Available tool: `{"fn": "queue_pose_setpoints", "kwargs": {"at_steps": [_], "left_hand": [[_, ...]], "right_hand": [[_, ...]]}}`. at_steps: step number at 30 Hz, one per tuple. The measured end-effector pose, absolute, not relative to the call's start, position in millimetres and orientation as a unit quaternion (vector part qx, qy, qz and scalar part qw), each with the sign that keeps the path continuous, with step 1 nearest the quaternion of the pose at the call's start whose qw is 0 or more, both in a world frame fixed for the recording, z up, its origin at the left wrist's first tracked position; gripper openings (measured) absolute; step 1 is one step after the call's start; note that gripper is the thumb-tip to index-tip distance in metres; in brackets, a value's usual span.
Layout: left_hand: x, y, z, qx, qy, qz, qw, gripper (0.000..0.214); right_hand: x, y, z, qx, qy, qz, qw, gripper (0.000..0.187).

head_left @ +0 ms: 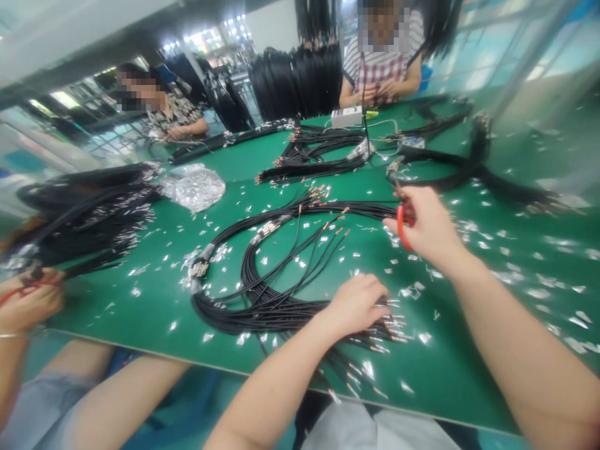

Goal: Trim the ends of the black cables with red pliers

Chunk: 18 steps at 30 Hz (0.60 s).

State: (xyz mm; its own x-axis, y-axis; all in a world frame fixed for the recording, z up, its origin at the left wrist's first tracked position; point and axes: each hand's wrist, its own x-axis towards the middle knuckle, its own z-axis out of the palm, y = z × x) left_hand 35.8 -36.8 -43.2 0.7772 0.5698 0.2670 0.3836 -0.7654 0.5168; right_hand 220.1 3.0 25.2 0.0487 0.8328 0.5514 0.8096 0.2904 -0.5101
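Note:
A bundle of thin black cables [276, 315] curves across the green table, with silvery tips and some copper-coloured ends. Over its right end lies my left hand [354, 304], its fingers curled around the cables near their tips. My right hand [429, 228] is raised above the table to the right, closed on red-handled scissors [404, 228] whose dark blades point away from me. Part of the scissors is hidden by my fingers. Behind, more black cables [356, 209] run toward the scissors. Clear wrap binds the curved bundle at its left bend [199, 269].
Small silvery scraps [424, 338] litter the green table [169, 300]. A clear plastic bag [193, 187] and piled cables [103, 219] lie left. A co-worker's hand [32, 300] is at the left edge; two people sit across. A white box [347, 117] stands at the back.

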Motion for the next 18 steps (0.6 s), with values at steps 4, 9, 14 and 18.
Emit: {"fn": "queue_pose_setpoints", "kwargs": {"at_steps": [4,9,14,18], "left_hand": [[46,-44,-47,0.924,0.272,0.185,0.196,0.007],[37,-38,-30,0.763,0.373,0.33,0.411,0.007],[24,-30,-14,0.491,0.387,0.476,0.618,0.014],[22,-29,-13,0.451,0.37,0.469,0.663,0.021]], "right_hand": [[216,2,23,-0.564,-0.737,0.034,0.371,0.03],[203,-10,30,-0.558,-0.692,0.16,0.43,0.03],[177,-23,37,-0.455,-0.647,0.415,0.45,0.028],[163,-24,34,-0.476,-0.612,0.417,0.474,0.028]]}}
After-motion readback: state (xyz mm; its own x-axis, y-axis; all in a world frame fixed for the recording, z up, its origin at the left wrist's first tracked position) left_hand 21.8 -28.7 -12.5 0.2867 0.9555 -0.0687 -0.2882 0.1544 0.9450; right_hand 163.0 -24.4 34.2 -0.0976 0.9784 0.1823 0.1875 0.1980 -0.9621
